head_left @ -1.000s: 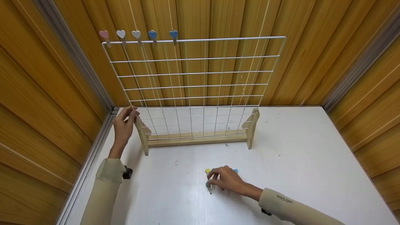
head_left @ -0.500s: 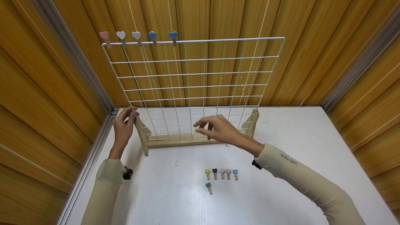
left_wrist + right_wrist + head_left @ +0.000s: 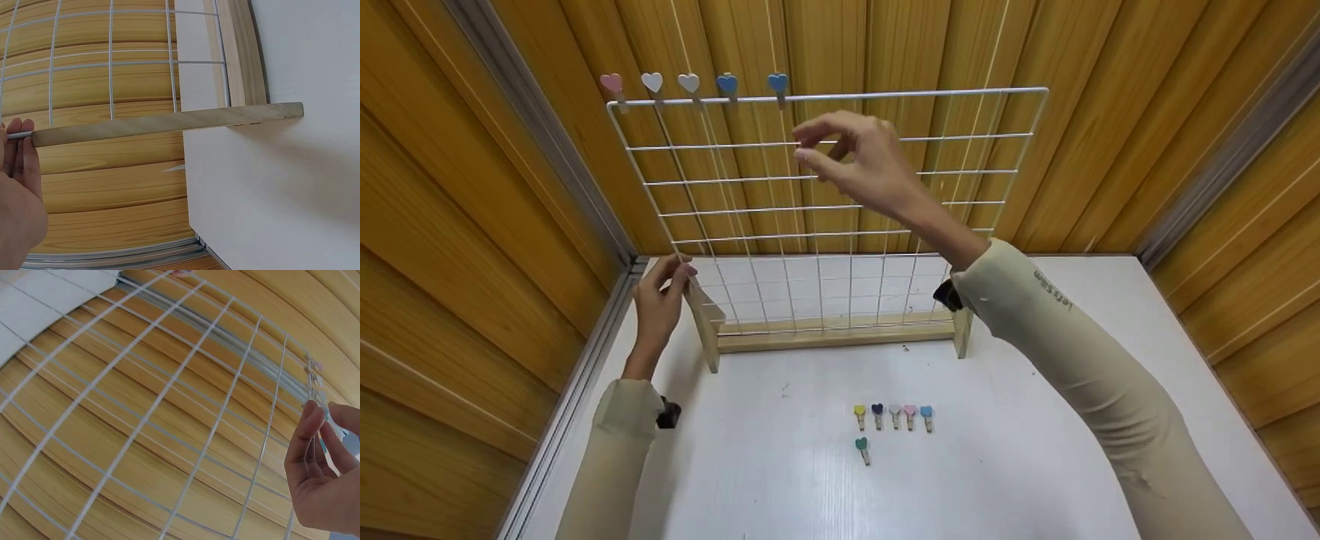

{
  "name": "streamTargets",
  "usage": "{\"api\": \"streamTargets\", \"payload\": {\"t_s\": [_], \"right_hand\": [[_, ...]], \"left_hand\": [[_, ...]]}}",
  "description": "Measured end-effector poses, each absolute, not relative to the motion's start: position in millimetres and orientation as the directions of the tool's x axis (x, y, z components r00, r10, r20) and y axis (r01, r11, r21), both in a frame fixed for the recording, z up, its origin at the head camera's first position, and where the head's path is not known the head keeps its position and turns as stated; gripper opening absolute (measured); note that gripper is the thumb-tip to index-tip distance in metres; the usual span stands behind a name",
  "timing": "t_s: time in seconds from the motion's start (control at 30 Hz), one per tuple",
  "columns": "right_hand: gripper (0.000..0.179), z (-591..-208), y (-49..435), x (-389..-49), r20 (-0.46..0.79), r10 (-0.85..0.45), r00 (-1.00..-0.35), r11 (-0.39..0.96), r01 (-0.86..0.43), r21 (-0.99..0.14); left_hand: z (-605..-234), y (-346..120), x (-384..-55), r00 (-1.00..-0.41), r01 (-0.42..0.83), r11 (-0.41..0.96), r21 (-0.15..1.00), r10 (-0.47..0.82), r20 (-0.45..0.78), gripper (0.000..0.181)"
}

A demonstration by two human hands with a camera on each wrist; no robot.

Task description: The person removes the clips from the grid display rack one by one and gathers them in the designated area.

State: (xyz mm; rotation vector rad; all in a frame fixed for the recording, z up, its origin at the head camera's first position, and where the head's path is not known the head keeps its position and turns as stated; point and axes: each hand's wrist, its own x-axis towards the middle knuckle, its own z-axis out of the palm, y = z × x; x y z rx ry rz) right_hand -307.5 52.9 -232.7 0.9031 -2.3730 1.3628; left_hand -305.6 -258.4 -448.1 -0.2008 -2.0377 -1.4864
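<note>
A white wire grid [image 3: 780, 178] stands upright in a wooden base [image 3: 840, 339]. My left hand [image 3: 657, 304] pinches the grid's left side wire, just above the wooden post [image 3: 169, 124]. In front of the upper grid, my right hand [image 3: 862, 161] is raised, thumb and forefinger drawn together on a small clip that they mostly hide. A teal sliver [image 3: 322, 442] shows between those fingers in the right wrist view. Heart clips line the left part of the top bar: a pink clip [image 3: 612, 82], two white clips [image 3: 652, 82] and two blue clips [image 3: 778, 83].
On the white table [image 3: 765, 465] lie several heart clips in a row, from a yellow clip [image 3: 860, 412] to a light blue clip [image 3: 927, 412], with a green clip [image 3: 862, 445] below. Wood-slat walls [image 3: 1245, 187] enclose the back and sides.
My right hand has risen from the clips on the table, past the lower grid, to the upper grid below the top bar. My left hand keeps its hold on the side wire.
</note>
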Motion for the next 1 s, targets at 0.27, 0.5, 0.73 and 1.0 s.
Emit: {"api": "streamTargets", "payload": {"t_s": [0.27,0.5,0.73,1.0], "right_hand": [[0.037,-217.0,38.3,-319.4,0.553,-0.249,-0.795,0.317,-0.606,-0.729],[0.049,-215.2,26.7,-330.5,0.507,-0.368,-0.780,0.182,-0.594,-0.783],[0.028,-214.6,18.5,-337.0,0.531,-0.273,-0.802,0.105,-0.573,-0.813],[0.020,-215.3,15.9,-340.9,0.515,-0.235,-0.824,0.073,-0.544,-0.836]], "left_hand": [[-448.8,-261.8,-302.5,-0.811,0.444,0.369,0.816,-0.222,0.542,0.017],[-467.3,-271.4,-317.6,-0.821,0.419,0.374,0.827,-0.233,0.521,0.018],[-470.5,-273.0,-319.2,-0.835,0.402,0.361,0.842,-0.233,0.498,0.021],[-473.4,-270.4,-319.0,-0.828,0.425,0.347,0.836,-0.223,0.514,0.021]]}}
